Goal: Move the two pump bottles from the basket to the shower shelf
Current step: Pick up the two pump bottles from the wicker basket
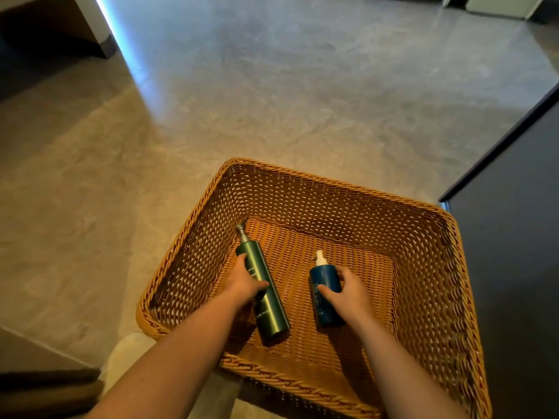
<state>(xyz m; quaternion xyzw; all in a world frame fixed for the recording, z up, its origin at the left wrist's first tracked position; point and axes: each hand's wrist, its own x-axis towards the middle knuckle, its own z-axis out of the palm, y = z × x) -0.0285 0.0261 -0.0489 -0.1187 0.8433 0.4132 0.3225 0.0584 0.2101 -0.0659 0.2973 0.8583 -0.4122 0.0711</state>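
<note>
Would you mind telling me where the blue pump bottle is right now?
In the head view, the blue pump bottle lies on the floor of the wicker basket, right of the taller green pump bottle, with the right hand closed around it.

I see the basket (429, 237) on the floor (272, 101) at 6 o'clock. In it lie 2 bottles: the taller bottle (266, 303) at 9 o'clock under my left hand (245, 282), the shorter bottle (326, 297) at 3 o'clock under my right hand (348, 293).
</note>
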